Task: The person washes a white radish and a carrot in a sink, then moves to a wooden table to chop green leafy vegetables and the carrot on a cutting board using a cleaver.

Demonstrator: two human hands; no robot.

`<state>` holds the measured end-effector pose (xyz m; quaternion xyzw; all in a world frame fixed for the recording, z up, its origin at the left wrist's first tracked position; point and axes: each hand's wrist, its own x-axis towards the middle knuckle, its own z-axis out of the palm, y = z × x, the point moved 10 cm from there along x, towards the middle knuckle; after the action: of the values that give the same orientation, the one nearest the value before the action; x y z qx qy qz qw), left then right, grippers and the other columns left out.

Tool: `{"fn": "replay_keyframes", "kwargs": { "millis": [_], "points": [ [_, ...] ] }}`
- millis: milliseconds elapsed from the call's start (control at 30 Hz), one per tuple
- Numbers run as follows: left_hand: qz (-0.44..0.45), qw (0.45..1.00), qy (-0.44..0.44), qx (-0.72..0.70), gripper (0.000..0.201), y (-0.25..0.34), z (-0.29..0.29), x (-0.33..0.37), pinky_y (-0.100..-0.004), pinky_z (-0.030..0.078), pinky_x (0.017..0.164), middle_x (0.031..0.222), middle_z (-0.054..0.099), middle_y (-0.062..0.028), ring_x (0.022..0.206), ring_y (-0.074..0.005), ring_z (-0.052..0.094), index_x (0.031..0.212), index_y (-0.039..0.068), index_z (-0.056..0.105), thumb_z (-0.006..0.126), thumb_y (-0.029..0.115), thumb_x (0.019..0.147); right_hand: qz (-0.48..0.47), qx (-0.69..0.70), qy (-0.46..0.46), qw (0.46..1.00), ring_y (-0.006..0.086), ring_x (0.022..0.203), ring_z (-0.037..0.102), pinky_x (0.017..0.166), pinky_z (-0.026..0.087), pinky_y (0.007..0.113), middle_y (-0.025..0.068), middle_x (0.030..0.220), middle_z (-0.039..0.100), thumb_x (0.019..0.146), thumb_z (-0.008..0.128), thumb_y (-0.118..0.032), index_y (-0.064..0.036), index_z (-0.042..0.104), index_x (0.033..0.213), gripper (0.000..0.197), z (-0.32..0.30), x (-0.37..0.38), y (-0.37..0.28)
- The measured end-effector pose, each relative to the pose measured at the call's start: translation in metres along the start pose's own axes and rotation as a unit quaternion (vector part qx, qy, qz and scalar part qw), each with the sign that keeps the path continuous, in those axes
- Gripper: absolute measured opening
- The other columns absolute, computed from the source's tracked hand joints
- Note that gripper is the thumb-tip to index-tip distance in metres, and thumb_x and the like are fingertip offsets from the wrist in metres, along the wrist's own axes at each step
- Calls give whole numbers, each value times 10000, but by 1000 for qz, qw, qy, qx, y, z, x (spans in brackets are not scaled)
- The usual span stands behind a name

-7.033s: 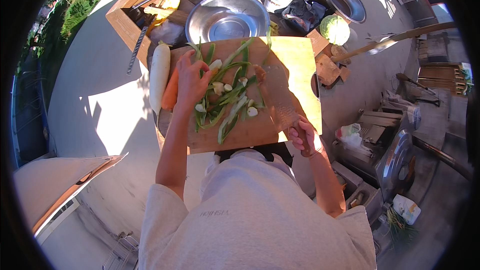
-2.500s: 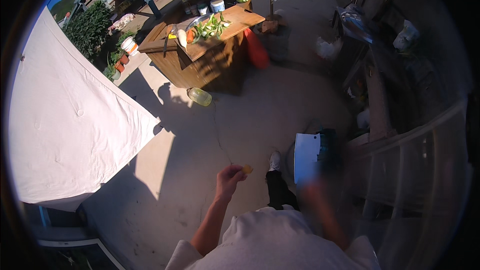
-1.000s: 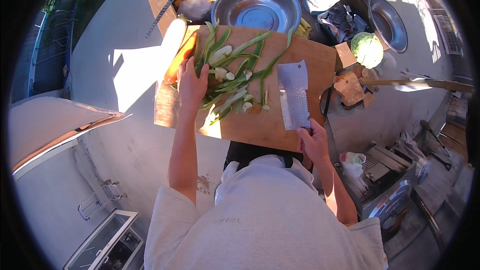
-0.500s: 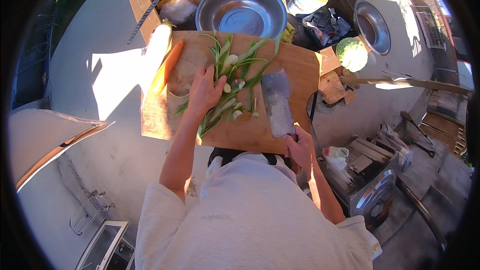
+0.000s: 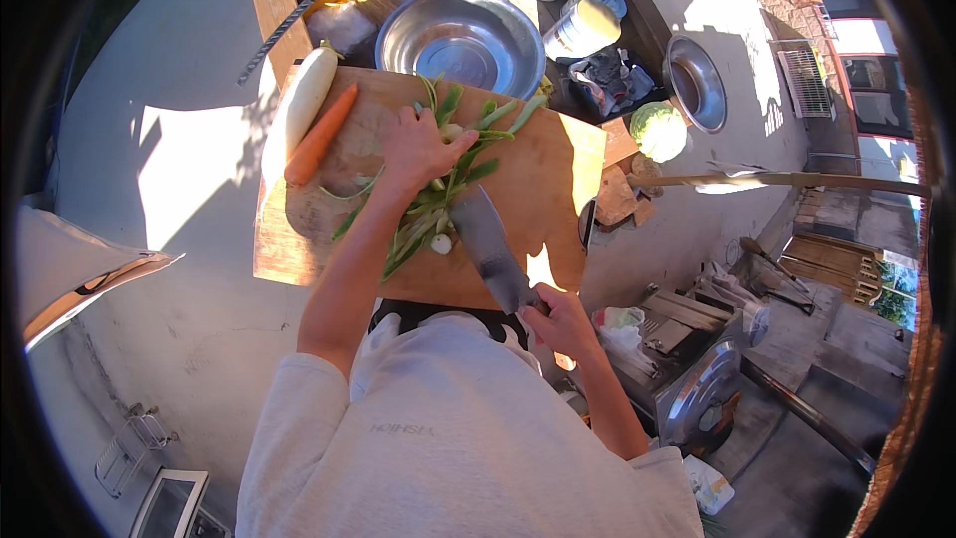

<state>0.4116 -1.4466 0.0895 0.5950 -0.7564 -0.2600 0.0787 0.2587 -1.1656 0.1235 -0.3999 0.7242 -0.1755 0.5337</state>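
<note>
A wooden cutting board [image 5: 543, 189] lies in front of me with a heap of green leafy stalks [image 5: 430, 214] across its middle, white pieces among them. My left hand [image 5: 423, 149] is cupped over the upper part of the heap, its fingers curled round the stalks and partly hidden by them. In my right hand [image 5: 563, 323] is the handle of a cleaver [image 5: 493, 251]. The wide blade slants up to the left, its tip against the right side of the heap. Left of the hand lie a carrot [image 5: 321, 137] and a long white radish [image 5: 304, 100].
Beyond the board a steel basin [image 5: 388, 28] stands on a wooden table, with white tubs [image 5: 583, 28] to its right. A green cabbage [image 5: 658, 132] sits past the board's right corner, near a second steel bowl [image 5: 695, 85]. A stove-like metal unit [image 5: 697, 389] stands at my right.
The cleaver has swung left from the board's bare right side to the heap, its blade now slanting. My left hand has shifted over the stalks, which lie more bunched together. The view has turned slightly.
</note>
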Motion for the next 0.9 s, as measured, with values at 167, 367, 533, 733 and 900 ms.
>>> {"fn": "replay_keyframes", "kwargs": {
  "millis": [167,367,533,733,900],
  "points": [
    [26,996,57,68,995,35,13,-9,-501,442,916,1241,483,-169,1174,-349,468,1241,-53,499,802,636,590,-7,-62,32,998,98,507,523,469,415,293,38,583,533,849,669,-119,24,564,822,179,-46,-20,3],
    [92,991,96,36,635,38,17,-21,-495,469,841,1190,465,-139,1122,-329,471,1138,74,582,853,319,619,-65,22,118,991,79,433,512,420,389,271,15,491,483,855,653,-36,15,560,806,118,-95,-26,18],
    [188,982,33,8,504,35,41,-27,-448,459,876,1134,506,-107,1086,-340,492,1106,112,666,776,104,614,-158,-79,185,967,120,456,508,448,392,308,35,514,472,847,669,-67,-15,523,766,175,-125,4,-24],
    [275,956,-93,-48,433,43,46,-41,-412,455,900,1134,514,-107,1105,-320,507,1073,101,689,756,91,646,-250,-223,226,915,245,510,497,507,399,369,95,581,473,818,688,-123,-22,486,755,234,-144,54,-52],
    [241,970,-27,-18,507,54,29,-53,-433,441,912,1199,509,-120,1148,-315,491,1232,135,632,746,239,749,-235,-238,192,923,319,552,549,530,421,423,108,596,515,812,687,-139,-33,458,750,260,-125,73,-46]
  ]
}}
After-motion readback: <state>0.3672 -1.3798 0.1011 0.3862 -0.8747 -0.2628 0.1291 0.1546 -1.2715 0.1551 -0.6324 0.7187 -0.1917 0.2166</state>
